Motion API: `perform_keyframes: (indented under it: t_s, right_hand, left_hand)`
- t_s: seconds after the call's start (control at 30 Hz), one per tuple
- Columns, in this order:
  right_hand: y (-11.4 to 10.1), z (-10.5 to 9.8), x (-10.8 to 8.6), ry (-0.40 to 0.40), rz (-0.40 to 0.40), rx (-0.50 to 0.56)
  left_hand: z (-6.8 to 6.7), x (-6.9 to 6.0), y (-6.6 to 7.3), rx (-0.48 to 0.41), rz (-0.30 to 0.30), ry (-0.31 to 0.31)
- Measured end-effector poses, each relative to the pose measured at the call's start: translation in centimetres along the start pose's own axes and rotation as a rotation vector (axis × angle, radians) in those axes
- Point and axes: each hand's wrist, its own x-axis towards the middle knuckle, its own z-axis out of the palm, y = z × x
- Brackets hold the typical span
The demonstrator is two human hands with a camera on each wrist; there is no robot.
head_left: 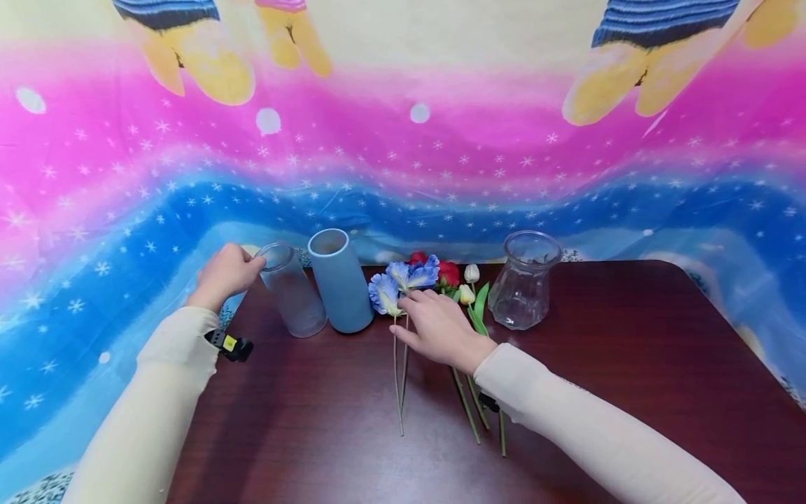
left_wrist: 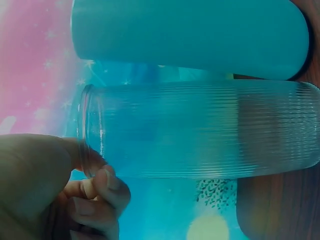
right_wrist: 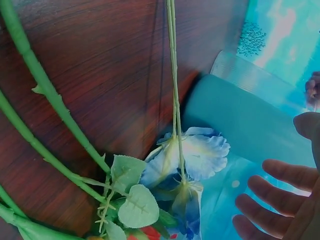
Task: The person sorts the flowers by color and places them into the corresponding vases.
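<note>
A: Pinched at the rim by the left hand: which container?
B: Ribbed clear vase, near the table's far left corner, backdrop showing through its wall; just beside, opaque blue vase, depths hidden.
A: And near the right hand, fingers loosely apart?
B: Blue flowers, stems laid toward the near side; red flowers and pale tulips close by.
A: Room for moving?
B: Past the flared glass vase, tabletop stretching to the right edge.
</note>
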Motion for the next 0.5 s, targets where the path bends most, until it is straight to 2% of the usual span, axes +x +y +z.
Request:
perform_keyframes:
  t_s: [0.3,0.5]
  right_hand:
    - [0.5,0.0,-0.5,0.041,-0.004,-0.007]
    - [0.6,-0.1,-0.9,0.06,-0.001,0.003]
  left_hand:
    - [-1.5,-2.0,0.6,0.02,0.027,0.009]
    - [-1.8,-3.6,1.3,0.044,0.045,0.013]
